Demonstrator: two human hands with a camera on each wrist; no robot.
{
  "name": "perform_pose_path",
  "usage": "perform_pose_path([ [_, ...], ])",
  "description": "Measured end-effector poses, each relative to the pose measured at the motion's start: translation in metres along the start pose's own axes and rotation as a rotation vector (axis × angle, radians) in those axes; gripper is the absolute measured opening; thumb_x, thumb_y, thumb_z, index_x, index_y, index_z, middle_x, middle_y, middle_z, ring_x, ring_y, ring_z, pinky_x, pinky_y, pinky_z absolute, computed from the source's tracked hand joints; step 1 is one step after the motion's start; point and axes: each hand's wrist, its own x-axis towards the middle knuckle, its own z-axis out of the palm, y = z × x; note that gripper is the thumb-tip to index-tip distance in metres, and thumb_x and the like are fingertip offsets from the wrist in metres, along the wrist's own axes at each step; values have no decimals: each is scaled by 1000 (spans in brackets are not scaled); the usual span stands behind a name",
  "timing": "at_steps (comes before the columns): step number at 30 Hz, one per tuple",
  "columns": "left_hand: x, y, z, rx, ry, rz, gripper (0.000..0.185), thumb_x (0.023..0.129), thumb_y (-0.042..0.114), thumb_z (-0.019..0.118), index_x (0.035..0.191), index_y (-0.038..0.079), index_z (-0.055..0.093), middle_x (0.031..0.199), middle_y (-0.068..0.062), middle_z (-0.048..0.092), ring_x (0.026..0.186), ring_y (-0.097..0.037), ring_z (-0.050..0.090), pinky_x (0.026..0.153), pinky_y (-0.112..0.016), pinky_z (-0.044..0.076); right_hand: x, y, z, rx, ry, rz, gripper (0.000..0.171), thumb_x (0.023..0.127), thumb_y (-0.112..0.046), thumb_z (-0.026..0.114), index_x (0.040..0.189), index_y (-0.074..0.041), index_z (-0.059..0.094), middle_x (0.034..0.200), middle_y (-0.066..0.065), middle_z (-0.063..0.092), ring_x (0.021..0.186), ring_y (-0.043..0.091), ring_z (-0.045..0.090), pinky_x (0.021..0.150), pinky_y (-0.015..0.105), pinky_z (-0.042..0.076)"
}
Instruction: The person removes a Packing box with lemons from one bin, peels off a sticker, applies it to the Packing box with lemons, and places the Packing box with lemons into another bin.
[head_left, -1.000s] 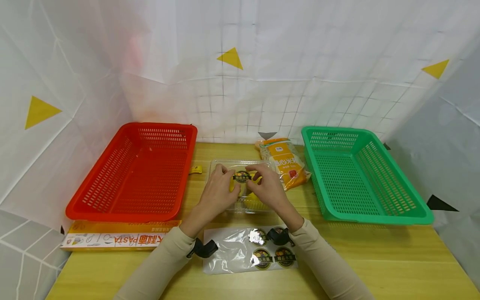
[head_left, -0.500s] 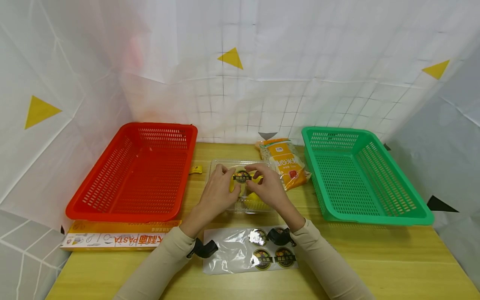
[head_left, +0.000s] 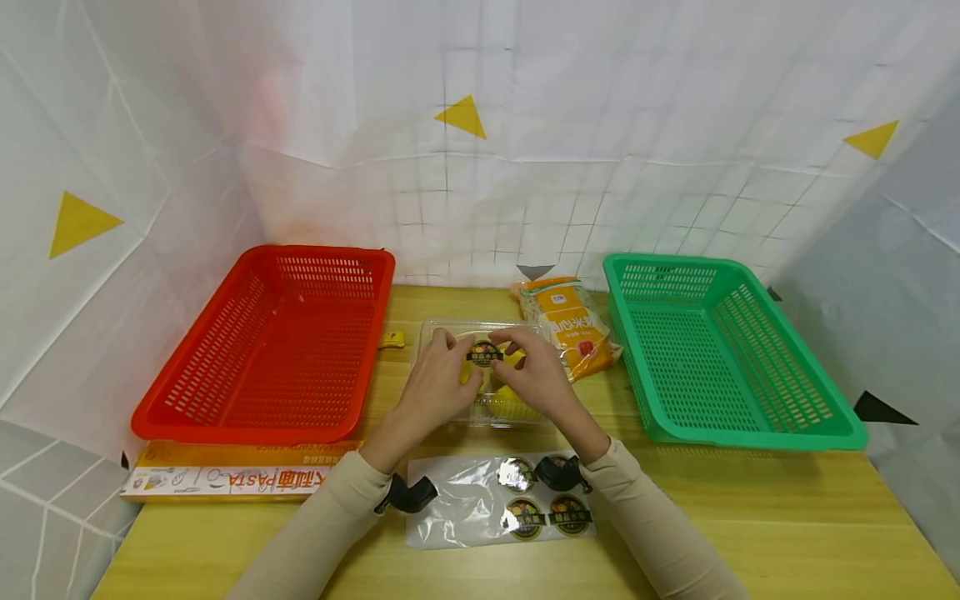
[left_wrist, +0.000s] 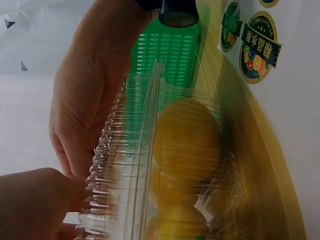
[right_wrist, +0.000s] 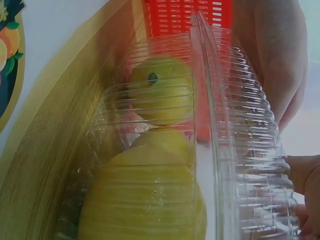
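A clear plastic clamshell box (head_left: 495,410) with ridged sides lies closed at the middle of the table. Through its walls show several yellow fruits (right_wrist: 161,91), one with a green stem end. On the lid is a round dark fruit sticker (head_left: 484,353) with a banner across it. My left hand (head_left: 435,375) rests on the lid at the sticker's left edge, thumb and index finger apart. Mirroring it, my right hand (head_left: 536,371) has index finger and thumb at the sticker's right edge. In the left wrist view, the fruits (left_wrist: 185,142) sit beneath the lid seam.
A sticker sheet (head_left: 457,500) with several round stickers lies in front of the box. Left stand a red basket (head_left: 255,429) and a pasta box (head_left: 202,482); a small yellow packet (head_left: 392,339) lies between. An orange food bag (head_left: 573,329) and a green basket (head_left: 750,433) are right.
Hardly anything differs: both hands stay at the sticker on the lid, with only very slight finger movement. The box and the things around it keep their places.
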Motion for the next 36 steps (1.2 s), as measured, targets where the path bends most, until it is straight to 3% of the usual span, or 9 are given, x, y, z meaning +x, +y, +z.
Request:
perform_pose_path([
  [8,2,0,-1,40,-8,21,47,93,16,72,138,4,66,96,-13,48,76,-26,46,64,-36,41,0,1,1,-27,8,-25,35,90,-1,77,124,-4,72,116,11,70,97,27,63,71,39,56],
  [23,1,0,2,53,-11,2,48,94,17,71,138,1,64,100,-14,50,79,-28,48,67,-38,44,0,0,2,-80,-10,-16,32,90,-3,77,122,-2,72,116,11,71,97,27,63,72,39,57],
  [36,1,0,2,50,-18,-12,51,94,18,72,140,-2,61,104,-16,52,82,-28,51,70,-39,47,0,0,5,-153,31,-78,25,90,-2,75,115,0,75,106,12,73,91,29,64,67,39,56],
])
